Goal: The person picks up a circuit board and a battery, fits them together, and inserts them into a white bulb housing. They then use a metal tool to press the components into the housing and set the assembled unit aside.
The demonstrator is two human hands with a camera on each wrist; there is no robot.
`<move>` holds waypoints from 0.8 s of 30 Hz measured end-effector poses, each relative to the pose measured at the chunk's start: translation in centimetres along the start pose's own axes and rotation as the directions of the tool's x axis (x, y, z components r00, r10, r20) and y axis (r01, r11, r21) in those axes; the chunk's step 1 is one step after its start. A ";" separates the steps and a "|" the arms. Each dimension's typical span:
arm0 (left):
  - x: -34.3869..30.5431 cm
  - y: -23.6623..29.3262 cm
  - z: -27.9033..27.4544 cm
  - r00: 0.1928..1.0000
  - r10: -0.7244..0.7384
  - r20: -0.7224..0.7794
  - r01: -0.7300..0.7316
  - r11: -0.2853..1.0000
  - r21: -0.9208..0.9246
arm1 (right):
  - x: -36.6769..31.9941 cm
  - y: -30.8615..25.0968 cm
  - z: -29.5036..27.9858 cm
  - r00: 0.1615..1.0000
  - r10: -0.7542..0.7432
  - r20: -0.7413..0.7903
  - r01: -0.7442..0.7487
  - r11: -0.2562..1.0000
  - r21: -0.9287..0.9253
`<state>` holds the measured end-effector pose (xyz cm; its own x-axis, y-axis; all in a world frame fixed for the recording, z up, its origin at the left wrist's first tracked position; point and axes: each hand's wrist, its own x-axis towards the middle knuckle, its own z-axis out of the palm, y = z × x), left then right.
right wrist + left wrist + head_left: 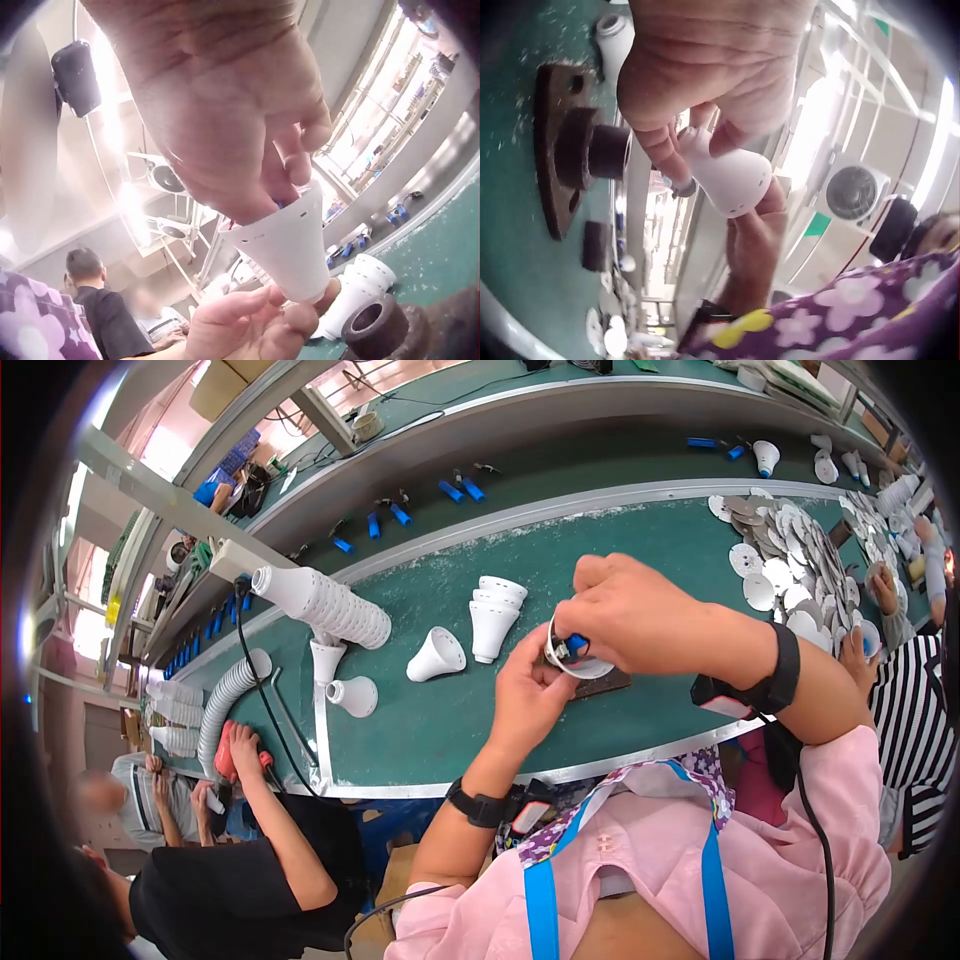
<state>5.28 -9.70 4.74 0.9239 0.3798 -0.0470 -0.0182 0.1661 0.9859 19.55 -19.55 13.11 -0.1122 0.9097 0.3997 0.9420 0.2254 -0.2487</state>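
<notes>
My left hand (530, 700) holds a white plastic bulb housing (289, 247) by its narrow lower end, the wide mouth turned up. Over that mouth is my right hand (645, 620), with its fingers reaching inside the rim. They pinch a blue wired part (576, 646), mostly hidden by the fingers and the housing wall. Small slots run round the rim of the housing in both wrist views. Below the hands, a dark metal fixture (570, 150) with a short round tube stands on the green bench (420, 740).
Stacked white housings (330, 605) lie at the left, with a shorter stack (495, 618) and loose ones nearer. White and grey discs (790, 560) pile up at right. Several blue wired parts (401, 514) line the back ledge. At left, another person holds a red tool (230, 750).
</notes>
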 end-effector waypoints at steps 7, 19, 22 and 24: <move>1.1 -2.7 0.0 0.981 0.163 -0.110 -0.112 0.923 0.369 | 0.7 0.4 1.1 0.970 0.072 0.232 -0.035 0.986 -0.162; 1.3 -3.3 -1.0 0.993 0.082 -0.085 -0.050 0.944 0.325 | 1.8 0.8 1.0 0.954 -0.057 0.295 0.099 0.987 -0.130; 1.1 -2.0 -0.8 0.994 -0.079 -0.073 0.097 0.953 0.287 | 1.7 0.9 1.4 0.950 -0.085 0.299 0.130 0.983 -0.134; 0.6 -1.7 -1.2 0.988 -0.153 0.018 0.148 0.976 0.162 | 1.9 0.6 1.0 0.940 -0.059 0.337 0.109 0.985 -0.132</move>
<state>5.37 -8.65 2.87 0.9224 0.3338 -0.1944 0.1811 0.0708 0.9809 19.61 -17.32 12.79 -0.2674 0.9591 0.0927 0.9576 0.2753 -0.0854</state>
